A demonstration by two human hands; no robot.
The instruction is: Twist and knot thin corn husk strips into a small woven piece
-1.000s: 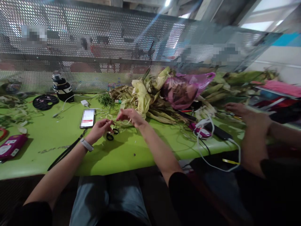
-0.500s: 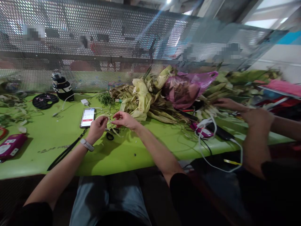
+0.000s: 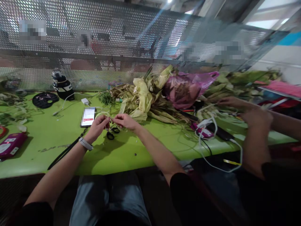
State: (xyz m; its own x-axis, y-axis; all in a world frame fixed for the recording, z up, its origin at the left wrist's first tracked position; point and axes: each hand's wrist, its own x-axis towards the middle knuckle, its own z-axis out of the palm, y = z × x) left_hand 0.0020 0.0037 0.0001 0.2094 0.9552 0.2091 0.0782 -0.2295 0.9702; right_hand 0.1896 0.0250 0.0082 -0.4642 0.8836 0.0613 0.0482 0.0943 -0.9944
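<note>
Along the back edge, a wide grey screen of perforated metal (image 3: 117, 47). In front, a long bright-green table (image 3: 61, 135). Toward its back edge, a loose heap of dry yellow-green corn husks (image 3: 142, 97), and at its right side a translucent pink-purple plastic bag (image 3: 182, 94) with brownish contents. Farther right, blurred, a co-worker's bare hand (image 3: 231, 102). Between the heap and the front edge, the left hand (image 3: 97, 126), white band at the wrist, fingers pinched together; just beside, the right hand (image 3: 127, 121), fingertips bunched toward the left's, impossible to tell whether clamped on anything. Near the front edge, far left, a magenta box-shaped device (image 3: 13, 146). Close to the back edge, left of the heap, a black bottle with white markings (image 3: 63, 86). Midway between front and back edges, near the left hand, a lit, black-framed phone (image 3: 88, 118). Just below the hands, on the table, black-ringed scissors (image 3: 113, 134). Pinched in the left fingertips and arching above, a thin pale-green strip (image 3: 101, 113).
</note>
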